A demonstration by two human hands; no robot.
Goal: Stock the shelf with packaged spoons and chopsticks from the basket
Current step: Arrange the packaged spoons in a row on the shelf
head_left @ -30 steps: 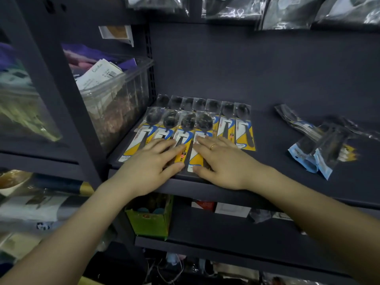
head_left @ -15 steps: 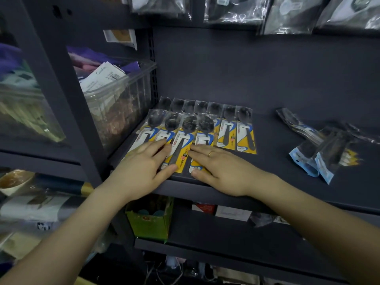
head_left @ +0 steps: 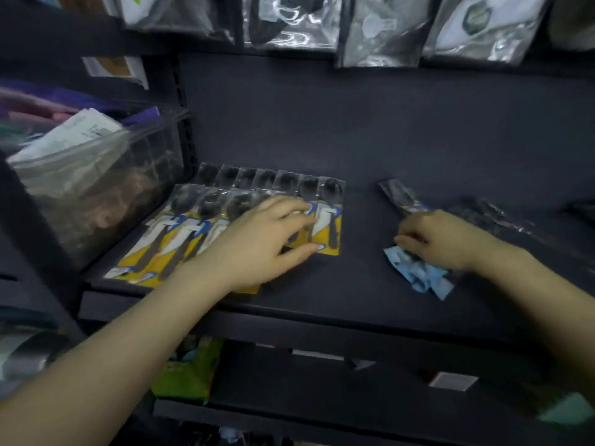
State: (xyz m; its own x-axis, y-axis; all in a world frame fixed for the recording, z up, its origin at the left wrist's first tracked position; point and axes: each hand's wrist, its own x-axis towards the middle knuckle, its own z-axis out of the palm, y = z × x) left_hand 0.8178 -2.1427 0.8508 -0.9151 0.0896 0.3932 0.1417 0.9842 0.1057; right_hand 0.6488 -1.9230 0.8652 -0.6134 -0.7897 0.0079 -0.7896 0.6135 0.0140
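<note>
Two overlapping rows of spoon packs [head_left: 180, 239] with yellow cards lie flat on the left of the dark shelf [head_left: 354, 284]. My left hand [head_left: 257, 243] rests on the right end of these rows, fingers spread and thumb near the bottom corner of the last pack. To the right lies a loose pile of clear packets with blue cards [head_left: 421, 278]. My right hand [head_left: 441, 239] sits on that pile with its fingers curled round the packets. The basket is out of view.
A clear plastic bin [head_left: 96, 175] full of papers and goods stands against the shelf's left side. Shiny bagged items [head_left: 380, 30] hang from the shelf above. A green box [head_left: 190, 371] and small cartons sit on the lower shelf.
My right hand left the yellow spoon packs and moved right onto the blue packet pile. My left hand slid right across the spoon rows. The view is closer.
</note>
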